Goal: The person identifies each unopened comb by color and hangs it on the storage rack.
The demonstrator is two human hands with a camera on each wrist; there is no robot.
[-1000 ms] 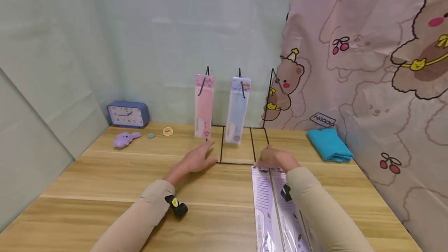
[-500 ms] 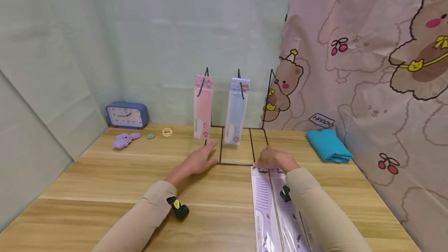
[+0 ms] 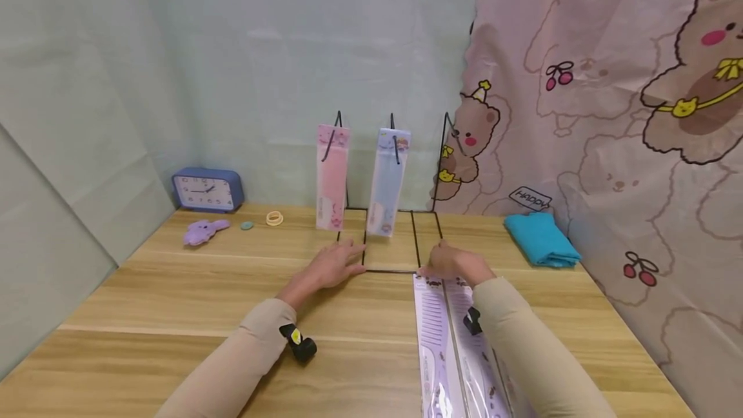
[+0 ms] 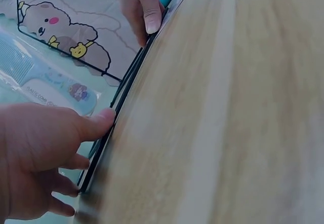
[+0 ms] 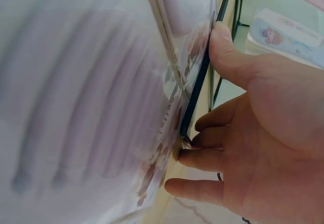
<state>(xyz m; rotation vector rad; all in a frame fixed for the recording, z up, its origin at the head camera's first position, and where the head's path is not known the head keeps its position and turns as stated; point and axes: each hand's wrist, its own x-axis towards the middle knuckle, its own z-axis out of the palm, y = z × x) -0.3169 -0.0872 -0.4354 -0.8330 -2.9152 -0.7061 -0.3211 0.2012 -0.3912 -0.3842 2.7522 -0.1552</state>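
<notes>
The lilac packaged combs (image 3: 458,347) are running off the head view's bottom edge and blurring in the right wrist view; the right hand (image 3: 455,263) is covering their top edge; the blue rectangular clock's (image 3: 204,189) numerals are showing too small

Makeshift staged home or shop corner: wooden counter (image 3: 174,295), draped sheets as walls, bear-print curtain (image 3: 609,82), packaged combs on wire display rack (image 3: 390,237), alarm clock (image 3: 206,189).

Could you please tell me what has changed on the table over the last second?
Hardly anything: the left hand has crept slightly toward the wire rack base's front left corner. The right hand still rests at the base's front right, on the purple comb packs. Both hanging combs stay put.
</notes>
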